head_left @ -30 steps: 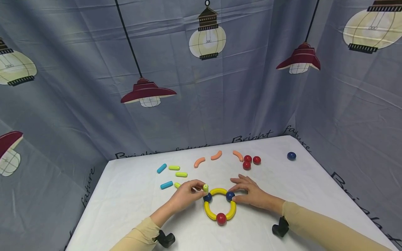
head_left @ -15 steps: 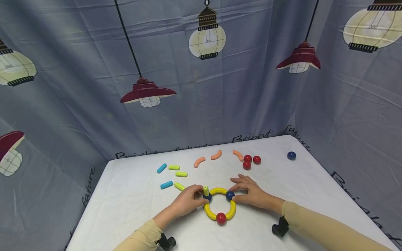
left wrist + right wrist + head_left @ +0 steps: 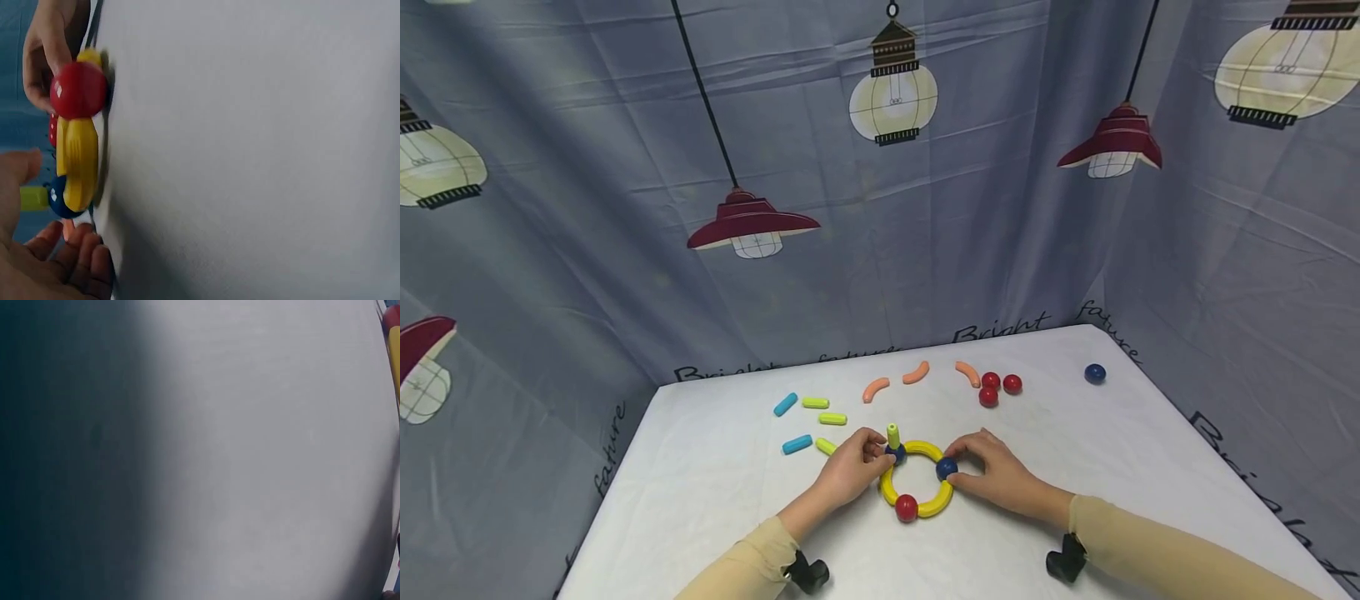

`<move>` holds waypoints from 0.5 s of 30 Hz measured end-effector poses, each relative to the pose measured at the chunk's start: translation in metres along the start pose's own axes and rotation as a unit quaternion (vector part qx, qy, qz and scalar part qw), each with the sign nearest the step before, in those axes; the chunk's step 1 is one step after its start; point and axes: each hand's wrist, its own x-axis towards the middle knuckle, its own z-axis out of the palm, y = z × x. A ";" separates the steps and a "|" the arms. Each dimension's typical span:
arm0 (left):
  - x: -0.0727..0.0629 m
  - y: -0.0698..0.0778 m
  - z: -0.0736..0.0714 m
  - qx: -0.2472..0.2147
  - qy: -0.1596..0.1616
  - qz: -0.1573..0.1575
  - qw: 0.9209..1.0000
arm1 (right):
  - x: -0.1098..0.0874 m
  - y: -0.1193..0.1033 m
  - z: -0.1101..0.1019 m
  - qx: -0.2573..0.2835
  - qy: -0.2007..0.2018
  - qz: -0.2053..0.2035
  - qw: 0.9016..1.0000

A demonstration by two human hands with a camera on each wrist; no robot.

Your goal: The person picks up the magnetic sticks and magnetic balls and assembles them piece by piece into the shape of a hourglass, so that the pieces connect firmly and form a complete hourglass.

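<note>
On the table lies a ring of curved yellow rods joined by two blue balls and a red ball. A short lime-green rod stands upright on the left blue ball. My left hand is beside that ball; in the left wrist view its thumb and fingers are spread around the blue ball, with gaps showing. With thumb and fingers, my right hand pinches the right blue ball. The right wrist view mostly shows tabletop, with a yellow rod at its edge.
Blue rods and lime-green rods lie at the left. Farther back are several orange curved rods and red balls. Another blue ball sits at the far right of the white table. Curtains hang behind.
The ring has turned clockwise: its red ball moved left and slightly back, while the left blue ball with the green rod moved back. My left fingers have come off the green rod.
</note>
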 end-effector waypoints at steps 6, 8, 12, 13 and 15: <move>-0.023 0.009 0.005 0.036 -0.039 -0.007 0.999 | -0.001 -0.006 0.000 -0.030 0.011 0.010 0.999; -0.029 0.010 0.009 0.062 -0.050 -0.001 0.997 | -0.001 -0.008 -0.001 -0.041 0.014 0.009 0.999; -0.035 0.009 0.012 0.099 -0.051 0.009 0.994 | -0.002 -0.010 0.000 -0.063 0.014 -0.001 0.998; -0.035 0.009 0.012 0.104 -0.050 0.008 0.993 | -0.003 -0.011 0.000 -0.069 0.012 -0.003 0.998; -0.035 0.008 0.011 0.102 -0.046 0.005 0.994 | -0.004 -0.012 0.001 -0.076 0.007 -0.006 0.997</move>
